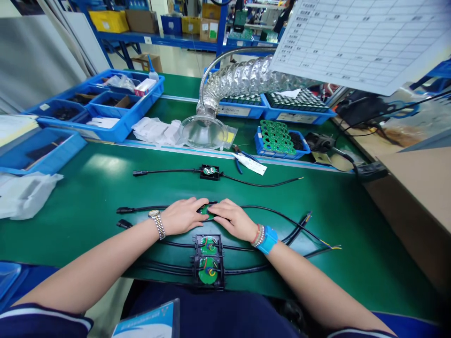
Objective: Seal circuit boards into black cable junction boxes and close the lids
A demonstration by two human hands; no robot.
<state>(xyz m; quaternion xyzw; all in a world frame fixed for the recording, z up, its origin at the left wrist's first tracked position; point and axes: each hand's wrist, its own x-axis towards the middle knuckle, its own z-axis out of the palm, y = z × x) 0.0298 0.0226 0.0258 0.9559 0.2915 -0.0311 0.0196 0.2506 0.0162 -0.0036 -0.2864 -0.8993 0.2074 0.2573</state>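
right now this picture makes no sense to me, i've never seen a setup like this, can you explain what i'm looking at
There is no machine doing the handling: these are a person's two bare hands. The single picture comes from a camera worn on the head, looking forward and down. The left hand and right hand both touch a partly covered green circuit board; whether they grip or press it, I can't tell. Cables run out to either side. On the green workbench, two open black housings with boards lie nearer the body, and another black housing lies farther away. Behind are blue-handled pliers and a funnel-shaped hood on a silver flexible duct.
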